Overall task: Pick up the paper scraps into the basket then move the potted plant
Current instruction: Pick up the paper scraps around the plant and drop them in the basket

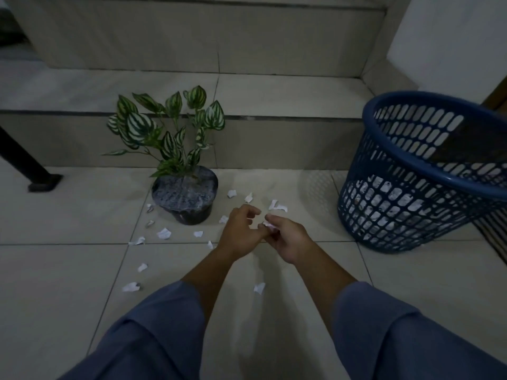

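Our right hand pinches a paper scrap, and the basket stands close by on that same side.

floor: large pale tiles, thin dark grout lines.
step: tiled riser along far edge of floor, dark strip at its top edge.
potted plant: dark round pot, upright on floor near step, left of centre; striped green-white leaves.
basket: blue plastic, slotted wall, on floor at right, well apart from pot; looks tilted in this wide-angle view.
paper scraps: small white torn bits, loose on tiles; some right of pot, between pot and basket; several left of and in front of pot, two just beside its left side; a few nearer camera.
black post foot: flat base on floor, far left, slanted dark post rising from it.
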